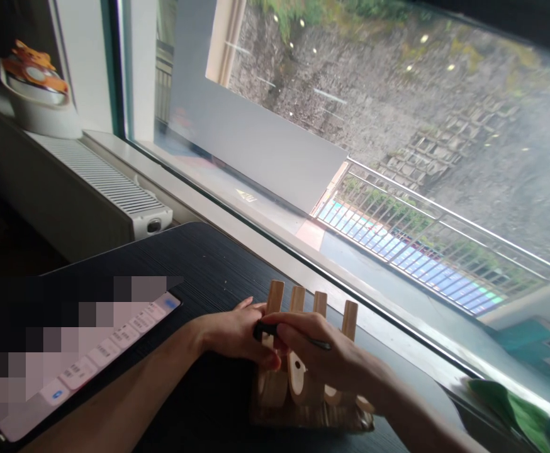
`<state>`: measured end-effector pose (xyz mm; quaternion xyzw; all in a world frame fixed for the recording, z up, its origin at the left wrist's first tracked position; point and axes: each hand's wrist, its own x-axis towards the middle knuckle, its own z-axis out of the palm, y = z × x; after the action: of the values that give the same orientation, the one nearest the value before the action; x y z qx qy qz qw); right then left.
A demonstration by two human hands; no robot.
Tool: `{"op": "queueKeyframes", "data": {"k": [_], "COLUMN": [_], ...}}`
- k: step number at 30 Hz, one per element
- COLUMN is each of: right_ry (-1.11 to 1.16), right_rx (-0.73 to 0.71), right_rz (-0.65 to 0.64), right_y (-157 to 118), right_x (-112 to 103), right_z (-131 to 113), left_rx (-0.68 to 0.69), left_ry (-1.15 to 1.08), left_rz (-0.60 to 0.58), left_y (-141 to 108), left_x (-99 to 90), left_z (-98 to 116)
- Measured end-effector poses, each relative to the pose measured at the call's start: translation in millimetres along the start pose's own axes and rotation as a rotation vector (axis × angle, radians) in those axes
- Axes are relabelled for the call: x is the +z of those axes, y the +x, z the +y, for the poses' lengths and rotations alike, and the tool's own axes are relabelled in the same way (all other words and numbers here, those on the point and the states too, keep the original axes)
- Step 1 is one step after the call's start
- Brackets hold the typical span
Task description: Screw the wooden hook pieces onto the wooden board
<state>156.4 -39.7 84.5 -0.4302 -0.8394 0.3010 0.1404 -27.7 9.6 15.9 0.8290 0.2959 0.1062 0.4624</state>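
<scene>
Several wooden pieces with flat, upright handles stand in a row, and one wooden piece (297,377) shows a rounded pale face with a small dark hole. They rest on a brown block-like base (313,416) near the table's edge. My left hand (237,336) is closed about the leftmost wooden piece (275,297), its thumb in front and other fingers partly hidden behind. Pinched in my right hand (319,343) is a black pen-like tool (269,328), its end close to that leftmost piece. The tool's exact kind is unclear.
A phone (109,352) with a lit screen lies left on the dark table (162,258). Beyond are a white radiator (109,182), a pale container (43,113) with an orange item, and a large window (265,145). Green leaves (511,402) show at lower right.
</scene>
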Motion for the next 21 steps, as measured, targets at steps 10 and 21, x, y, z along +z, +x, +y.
{"op": "queueKeyframes", "data": {"k": [10, 21], "right_ry": [-0.012, 0.124], "right_rx": [0.165, 0.120], "right_rz": [-0.013, -0.064], "right_y": [-15.6, -11.0], "right_x": [-3.0, -2.5], "right_z": [2.3, 13.0], "left_rx": [-0.007, -0.059], "left_ry": [0.026, 0.069], "left_rz": [-0.022, -0.035], "left_y": [0.7, 0.8], "left_x": [-1.7, -1.4], "left_z": [0.3, 6.7]}}
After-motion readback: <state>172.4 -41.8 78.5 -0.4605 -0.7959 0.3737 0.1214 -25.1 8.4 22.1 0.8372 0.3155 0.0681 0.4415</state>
